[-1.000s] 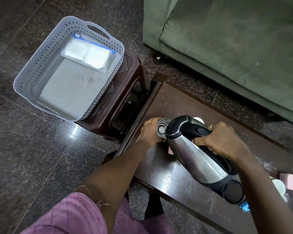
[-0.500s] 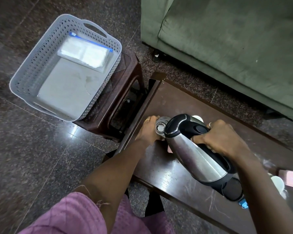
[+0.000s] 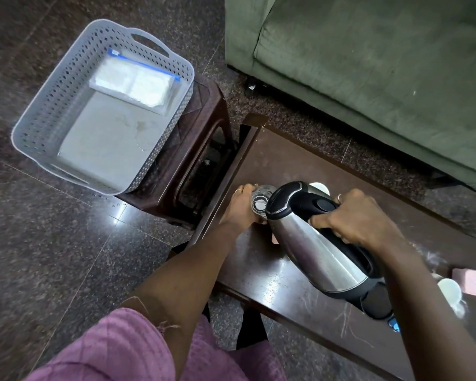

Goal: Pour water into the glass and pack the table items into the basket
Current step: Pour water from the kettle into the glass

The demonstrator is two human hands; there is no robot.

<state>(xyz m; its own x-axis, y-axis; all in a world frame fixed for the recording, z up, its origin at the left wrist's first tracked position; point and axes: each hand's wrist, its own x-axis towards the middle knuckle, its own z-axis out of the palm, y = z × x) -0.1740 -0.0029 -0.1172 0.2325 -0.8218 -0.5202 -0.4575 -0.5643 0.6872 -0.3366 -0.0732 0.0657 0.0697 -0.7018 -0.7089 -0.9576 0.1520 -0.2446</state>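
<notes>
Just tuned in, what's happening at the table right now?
A person is pouring. The right hand grips the handle of a steel kettle, tilted with its spout end at a glass that the left hand steadies on the dark table. Whether water is flowing cannot be seen. The grey basket sits on a stool beside the table, holding only a zip bag. A white cup waits near the table's right end.
</notes>
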